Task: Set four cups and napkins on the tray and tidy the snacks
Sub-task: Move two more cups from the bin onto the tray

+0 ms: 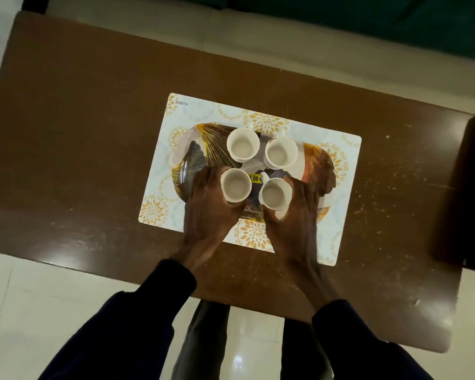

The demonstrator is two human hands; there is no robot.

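An oval tray (184, 171) with a gold leaf pattern lies on a white and gold placemat (340, 204). Several white cups stand on it in two rows. The far left cup (242, 144) and far right cup (280, 152) stand free. My left hand (211, 207) is wrapped around the near left cup (235, 185). My right hand (296, 215) grips the near right cup (273, 193), whose handle points to the far left. No napkins or snacks are in view.
The placemat lies on a brown wooden table (80, 133) with scuffed marks. A dark chair (472, 193) stands at the table's right end. Pale tiled floor (39, 311) shows below the near edge, with my legs under the table.
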